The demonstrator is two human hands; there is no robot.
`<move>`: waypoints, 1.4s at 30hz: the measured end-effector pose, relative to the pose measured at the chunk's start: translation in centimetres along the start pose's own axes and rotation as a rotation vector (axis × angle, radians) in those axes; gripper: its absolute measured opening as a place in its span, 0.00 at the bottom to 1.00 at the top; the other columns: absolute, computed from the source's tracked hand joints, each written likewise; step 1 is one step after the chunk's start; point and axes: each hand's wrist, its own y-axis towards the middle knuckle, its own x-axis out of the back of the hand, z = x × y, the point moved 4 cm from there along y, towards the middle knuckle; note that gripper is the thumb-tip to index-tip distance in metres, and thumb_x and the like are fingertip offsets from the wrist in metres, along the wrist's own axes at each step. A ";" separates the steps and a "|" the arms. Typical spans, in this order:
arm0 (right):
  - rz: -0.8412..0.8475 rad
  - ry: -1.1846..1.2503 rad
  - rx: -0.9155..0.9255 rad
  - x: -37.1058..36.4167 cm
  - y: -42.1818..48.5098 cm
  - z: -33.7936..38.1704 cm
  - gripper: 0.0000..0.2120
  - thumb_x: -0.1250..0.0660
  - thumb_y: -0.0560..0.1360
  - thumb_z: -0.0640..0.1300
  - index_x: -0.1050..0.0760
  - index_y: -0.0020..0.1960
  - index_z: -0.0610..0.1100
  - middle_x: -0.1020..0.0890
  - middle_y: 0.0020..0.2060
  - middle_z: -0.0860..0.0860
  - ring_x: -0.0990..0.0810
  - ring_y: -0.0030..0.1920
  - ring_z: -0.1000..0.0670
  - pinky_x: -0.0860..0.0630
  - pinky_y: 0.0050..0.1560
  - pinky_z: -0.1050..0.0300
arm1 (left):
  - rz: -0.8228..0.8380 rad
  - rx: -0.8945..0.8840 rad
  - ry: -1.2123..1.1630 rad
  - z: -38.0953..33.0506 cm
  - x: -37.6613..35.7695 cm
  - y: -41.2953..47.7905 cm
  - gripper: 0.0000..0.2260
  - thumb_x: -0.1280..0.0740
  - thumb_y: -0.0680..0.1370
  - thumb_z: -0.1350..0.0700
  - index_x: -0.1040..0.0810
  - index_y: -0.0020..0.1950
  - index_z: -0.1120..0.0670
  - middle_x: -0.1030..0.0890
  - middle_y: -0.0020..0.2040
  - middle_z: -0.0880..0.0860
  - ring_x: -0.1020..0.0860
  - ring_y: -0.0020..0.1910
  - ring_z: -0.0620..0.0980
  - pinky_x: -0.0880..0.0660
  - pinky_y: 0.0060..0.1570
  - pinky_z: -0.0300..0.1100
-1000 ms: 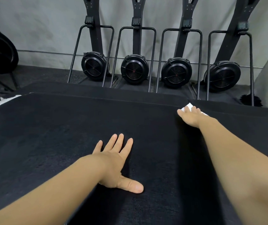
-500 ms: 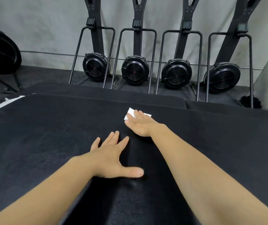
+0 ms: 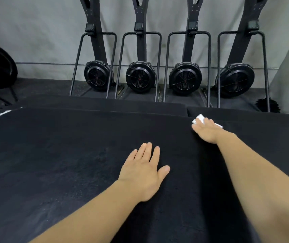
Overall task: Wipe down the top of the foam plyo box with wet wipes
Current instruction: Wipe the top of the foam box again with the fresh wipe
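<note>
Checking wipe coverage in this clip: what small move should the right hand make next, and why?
Probably draw the wipe back toward the body in a fresh strip. The right hand presses it flat at the far edge of the box top, so no surface is left beyond it, and most of the top lies nearer. The left hand rests flat mid-top.

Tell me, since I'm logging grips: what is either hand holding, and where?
Nothing is gripped. The right hand presses flat on the wet wipe's middle; the left hand rests bare on the box top.
</note>
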 end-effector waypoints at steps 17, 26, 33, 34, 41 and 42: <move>0.045 -0.043 -0.138 -1.0 -5.0 5.8 0.36 0.55 0.81 0.66 0.53 0.81 0.46 0.53 0.80 0.44 0.55 0.79 0.43 0.52 0.76 0.45 | -0.080 0.016 0.140 -0.1 -0.9 0.4 0.31 0.65 0.79 0.38 0.65 0.78 0.52 0.63 0.79 0.53 0.65 0.77 0.50 0.69 0.72 0.48; 0.167 0.011 0.204 -4.0 -8.1 12.4 0.30 0.58 0.83 0.61 0.56 0.82 0.52 0.60 0.80 0.49 0.63 0.79 0.48 0.59 0.77 0.47 | -0.102 -0.001 0.143 -0.4 -0.3 0.3 0.32 0.64 0.80 0.37 0.63 0.79 0.53 0.60 0.80 0.52 0.61 0.78 0.49 0.64 0.76 0.49; 0.062 0.045 0.069 -1.3 -4.6 5.2 0.26 0.55 0.83 0.56 0.43 0.78 0.50 0.45 0.78 0.46 0.48 0.78 0.46 0.47 0.75 0.44 | -0.071 0.007 0.197 -0.4 -0.3 0.2 0.31 0.64 0.80 0.38 0.62 0.79 0.53 0.60 0.80 0.53 0.62 0.78 0.49 0.63 0.76 0.47; 0.041 0.041 0.026 -0.8 -4.2 3.5 0.25 0.55 0.82 0.56 0.42 0.77 0.49 0.43 0.77 0.45 0.46 0.77 0.45 0.46 0.75 0.44 | -0.076 0.004 0.203 -0.3 -0.4 0.2 0.31 0.64 0.80 0.38 0.62 0.79 0.54 0.60 0.80 0.53 0.62 0.78 0.50 0.62 0.76 0.47; 0.002 -0.009 -0.211 1.9 -4.1 -6.0 0.27 0.56 0.83 0.56 0.47 0.80 0.50 0.48 0.79 0.44 0.51 0.79 0.44 0.50 0.76 0.43 | -0.069 0.006 0.204 -0.2 -0.6 0.3 0.31 0.65 0.80 0.38 0.64 0.79 0.54 0.61 0.79 0.53 0.63 0.78 0.50 0.62 0.76 0.47; -0.004 -0.017 -0.238 2.0 -4.3 -6.1 0.28 0.56 0.83 0.56 0.48 0.80 0.49 0.48 0.79 0.44 0.51 0.79 0.44 0.50 0.75 0.44 | -0.068 0.005 0.194 -0.2 -0.6 0.3 0.31 0.64 0.80 0.38 0.64 0.79 0.53 0.61 0.79 0.53 0.63 0.78 0.50 0.62 0.76 0.47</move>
